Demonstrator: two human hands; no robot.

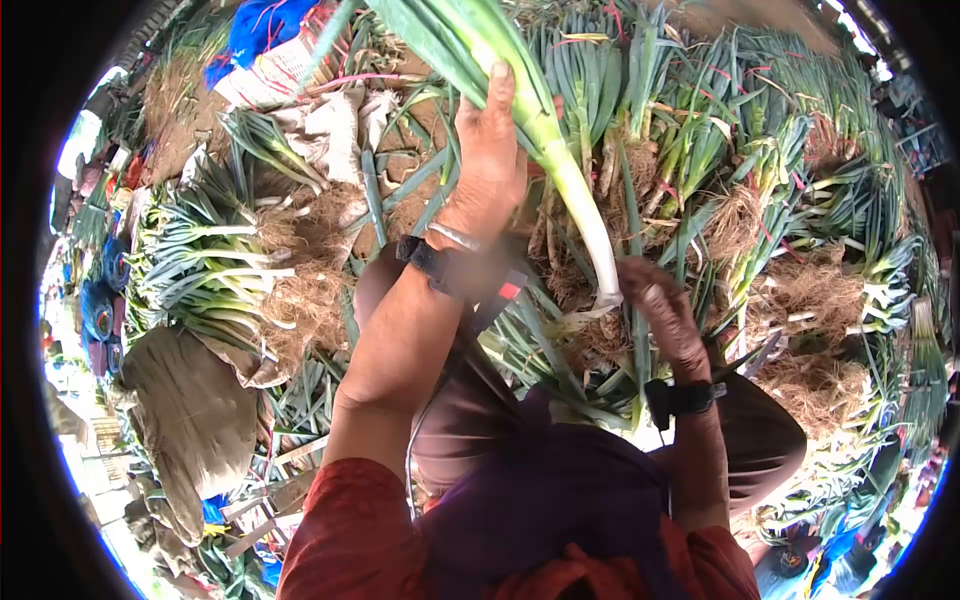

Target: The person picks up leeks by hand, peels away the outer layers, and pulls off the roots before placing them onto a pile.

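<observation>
My left hand [492,150] is wrapped round the green upper part of a large leek [570,180], its thumb lying along the stalk. The leek slants down to the right, and its white root end hangs over the leaves between my knees. Beside that white end is my right hand [662,305], with its fingers bent and partly blurred; whether they touch the leek or hold anything is too unclear to tell. Dark straps circle both wrists.
Trimmed leeks [215,255] lie in a pile at the left, next to a brown cloth sack [190,410]. Bundles of leeks with brown roots [815,290] cover the ground ahead and at the right. A pale sack [335,130] and blue material [262,35] lie at the upper left.
</observation>
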